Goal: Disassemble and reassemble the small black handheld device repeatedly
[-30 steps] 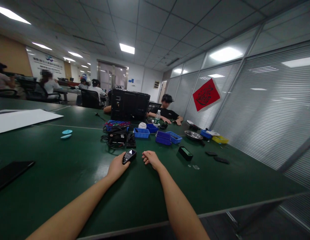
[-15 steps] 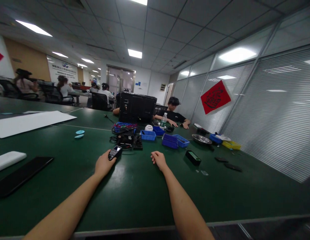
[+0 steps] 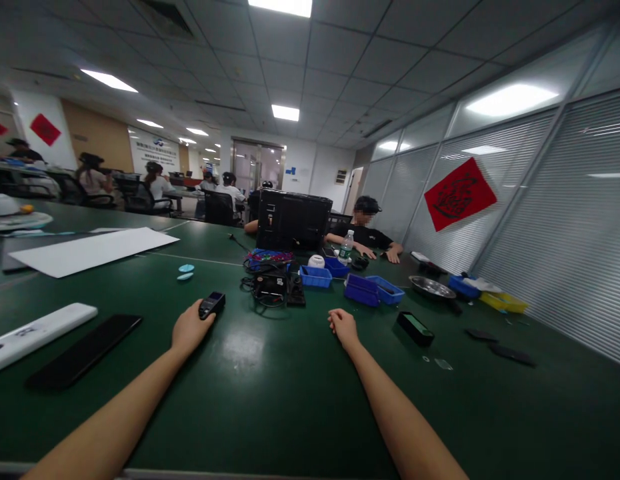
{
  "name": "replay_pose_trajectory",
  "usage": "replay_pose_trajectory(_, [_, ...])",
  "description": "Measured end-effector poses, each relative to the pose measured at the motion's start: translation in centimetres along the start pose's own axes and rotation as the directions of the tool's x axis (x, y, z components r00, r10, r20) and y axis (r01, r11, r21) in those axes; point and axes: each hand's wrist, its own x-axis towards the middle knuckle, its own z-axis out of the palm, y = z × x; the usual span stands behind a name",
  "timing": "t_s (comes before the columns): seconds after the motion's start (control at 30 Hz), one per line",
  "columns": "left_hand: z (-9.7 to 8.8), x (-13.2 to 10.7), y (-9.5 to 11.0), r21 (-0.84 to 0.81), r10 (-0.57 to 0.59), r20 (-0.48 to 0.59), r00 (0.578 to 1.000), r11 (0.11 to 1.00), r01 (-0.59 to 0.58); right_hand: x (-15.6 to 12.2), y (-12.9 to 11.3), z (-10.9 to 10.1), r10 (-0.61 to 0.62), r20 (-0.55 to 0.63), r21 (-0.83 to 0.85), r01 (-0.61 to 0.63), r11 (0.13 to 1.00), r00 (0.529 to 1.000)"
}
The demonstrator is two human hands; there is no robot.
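A small black handheld device with a screen (image 3: 213, 305) is in the grip of my left hand (image 3: 190, 326), just above the green table. My right hand (image 3: 344, 325) rests near the middle of the table with its fingers curled in, and no object shows in it. Between and beyond my hands sits a black box with cables (image 3: 271, 287). To the right of my right hand lies a black case with a green top (image 3: 415, 328). A light-blue two-part item (image 3: 185, 272) lies beyond my left hand.
A large black monitor-like casing (image 3: 295, 220) stands ahead, with a co-worker (image 3: 366, 230) seated behind it. Blue trays (image 3: 316, 277), a water bottle (image 3: 346, 247) and a metal bowl (image 3: 432, 288) stand beyond my right hand. A black flat panel (image 3: 85, 351) lies at left.
My view has turned left, so the table's things sit further right. My left hand has drawn away from the cabled box, leftward, with the device. My right hand stays curled.
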Motion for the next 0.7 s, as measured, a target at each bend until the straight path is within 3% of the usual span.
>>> replay_pose_trajectory(0.17, [-0.4,1.2,-1.5,0.025,-0.068,-0.104,0.992,0.997,0.071,-0.1,-0.1,-0.1,-0.007,0.005,-0.052,0.007,0.999,1.000])
replay_pose_trajectory(0.37, [-0.5,1.6,-1.9,-0.072,-0.225,-0.206,0.952,0.974,0.214,-0.3,0.0,-0.5,0.013,0.040,-0.081,-0.009,0.997,0.999])
replay_pose_trajectory(0.7, [-0.7,2.0,-2.1,-0.064,-0.218,-0.125,0.968,0.975,0.211,-0.4,-0.2,-0.6,0.016,0.059,-0.082,-0.011,0.997,0.998])
